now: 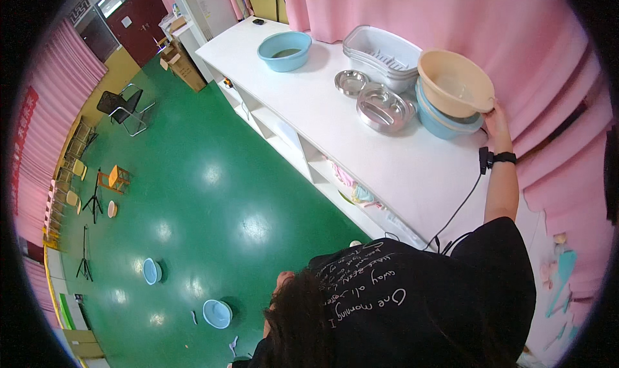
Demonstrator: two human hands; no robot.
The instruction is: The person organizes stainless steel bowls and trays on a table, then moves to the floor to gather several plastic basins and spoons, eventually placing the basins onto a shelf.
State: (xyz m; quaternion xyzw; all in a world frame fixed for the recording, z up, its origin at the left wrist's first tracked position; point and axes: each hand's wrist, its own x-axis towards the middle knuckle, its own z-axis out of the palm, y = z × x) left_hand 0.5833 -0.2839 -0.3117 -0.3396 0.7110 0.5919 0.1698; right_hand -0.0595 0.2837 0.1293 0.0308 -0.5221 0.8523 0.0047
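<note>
At the right end of the white counter, my right hand (pixel 496 119) grips the rim of a beige plastic basin (pixel 454 78). The basin sits tilted on top of stacked light-blue basins (pixel 445 124). Its near-right edge lies in my fingers, which are partly hidden behind it. To the left of the stack are a divided stainless-steel tray (pixel 382 110) and a smaller round steel dish (pixel 351 82). Behind them stand nested white plastic tubs (pixel 383 52). My left hand does not show; only a little skin appears beside the dark hair at the lower middle.
A blue basin (pixel 284 52) stands farther left on the white counter (pixel 322 110). Pink curtains (pixel 412 10) hang behind it. A black cable (pixel 461 207) runs from my wristband over the counter. Two blue basins (pixel 217 314) sit on the green floor, with chairs and tripods beyond.
</note>
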